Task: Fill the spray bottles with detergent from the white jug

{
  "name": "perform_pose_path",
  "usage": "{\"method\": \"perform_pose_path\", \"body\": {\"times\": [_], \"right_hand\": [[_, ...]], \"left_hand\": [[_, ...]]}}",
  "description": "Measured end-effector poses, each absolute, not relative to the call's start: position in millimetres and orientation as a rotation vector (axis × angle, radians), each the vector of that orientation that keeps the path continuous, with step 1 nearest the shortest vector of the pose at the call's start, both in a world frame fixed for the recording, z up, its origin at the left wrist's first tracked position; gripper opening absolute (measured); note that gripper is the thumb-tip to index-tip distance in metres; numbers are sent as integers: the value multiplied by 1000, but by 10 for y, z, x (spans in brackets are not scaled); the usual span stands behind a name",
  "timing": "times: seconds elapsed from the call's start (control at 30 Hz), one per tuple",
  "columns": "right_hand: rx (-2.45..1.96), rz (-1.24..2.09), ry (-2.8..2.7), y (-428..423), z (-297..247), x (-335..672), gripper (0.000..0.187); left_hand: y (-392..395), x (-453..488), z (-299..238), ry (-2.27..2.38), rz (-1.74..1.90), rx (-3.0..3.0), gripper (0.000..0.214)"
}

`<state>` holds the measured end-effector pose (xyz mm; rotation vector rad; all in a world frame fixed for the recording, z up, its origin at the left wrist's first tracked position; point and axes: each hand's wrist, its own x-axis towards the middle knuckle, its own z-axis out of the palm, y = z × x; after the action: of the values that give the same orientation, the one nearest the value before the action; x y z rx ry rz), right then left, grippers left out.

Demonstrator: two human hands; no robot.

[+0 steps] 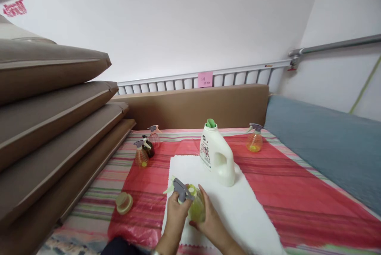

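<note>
My left hand (175, 216) grips a grey trigger spray head (180, 188) with a pale lever, close to the mouth of a clear spray bottle (196, 210). Yellow-green liquid is inside that bottle, and its neck is uncovered. Around the bottle's right side, my right hand (210, 221) is closed. Both hands are above a white cloth (241, 223). On the cloth's far part stands a large cream detergent jug (214, 154), uncapped, its green spout showing. A pale green cap (124, 202) lies to the left on a red translucent sheet.
Several spray bottles stand at the back left, including a dark one (149, 150). Another spray bottle (254, 142) with yellow liquid is at right. Stacked brown cushions (56, 128) border the left side, a blue padded surface (321, 148) the right.
</note>
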<state>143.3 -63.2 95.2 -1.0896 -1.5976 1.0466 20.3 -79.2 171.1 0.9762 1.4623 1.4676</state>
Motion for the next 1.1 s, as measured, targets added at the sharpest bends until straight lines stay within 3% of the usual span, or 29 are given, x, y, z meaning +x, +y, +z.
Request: {"method": "perform_pose_path", "body": {"times": [0.23, 0.47, 0.67, 0.93, 1.1], "right_hand": [[-1097, 999, -1592, -577, 844, 1431, 86], [-1163, 999, -1580, -608, 899, 1451, 82], [-1168, 1012, -1581, -611, 899, 1462, 84], [-1112, 1067, -1577, -543, 812, 1433, 93], [-1067, 1059, -1582, -491, 714, 1388, 94]], "left_hand": [[-763, 218, 1551, 1378, 1441, 996, 37], [-868, 88, 1553, 1321, 1503, 825, 38], [-902, 76, 1473, 1263, 1516, 886, 39], [-767, 246, 1356, 1213, 1459, 881, 61], [-689, 210, 1312, 1264, 1429, 989, 55]]}}
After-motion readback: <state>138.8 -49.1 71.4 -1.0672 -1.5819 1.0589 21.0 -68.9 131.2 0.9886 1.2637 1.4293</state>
